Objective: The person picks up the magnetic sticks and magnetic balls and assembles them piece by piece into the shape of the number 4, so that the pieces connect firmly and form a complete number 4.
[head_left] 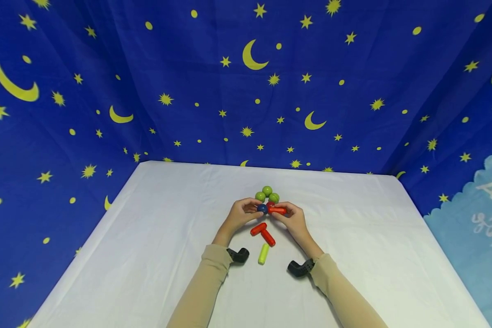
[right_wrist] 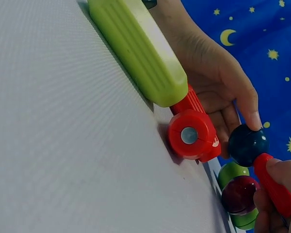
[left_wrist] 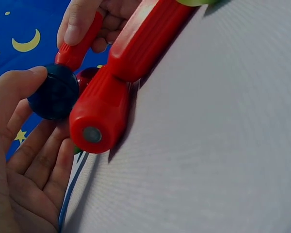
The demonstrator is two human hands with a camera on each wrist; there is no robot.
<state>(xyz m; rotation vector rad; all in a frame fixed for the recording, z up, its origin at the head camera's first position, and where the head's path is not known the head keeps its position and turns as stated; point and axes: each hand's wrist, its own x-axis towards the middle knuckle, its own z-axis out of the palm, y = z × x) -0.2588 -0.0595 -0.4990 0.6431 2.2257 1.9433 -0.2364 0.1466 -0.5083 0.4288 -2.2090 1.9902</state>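
In the head view, my left hand [head_left: 243, 213] pinches a dark blue ball [head_left: 262, 209] between thumb and fingers. My right hand [head_left: 294, 221] grips a red magnetic rod [head_left: 278, 210], its end against the blue ball in both wrist views. A dark red ball [right_wrist: 240, 195] sits just behind them. Closer to my body, two red rods [head_left: 258, 228] [head_left: 268, 238] lie on the cloth end to end at an angle. The left wrist view shows a grey metal disc in the near rod's end. A yellow-green rod [head_left: 263, 253] lies nearest me.
Three green balls [head_left: 267, 190] form a cluster just beyond my hands. White cloth [head_left: 168, 255] covers the table. Blue curtains [head_left: 213, 91] with moons and stars rise behind and at the sides. Black wrist mounts [head_left: 300, 269] sit on both forearms.
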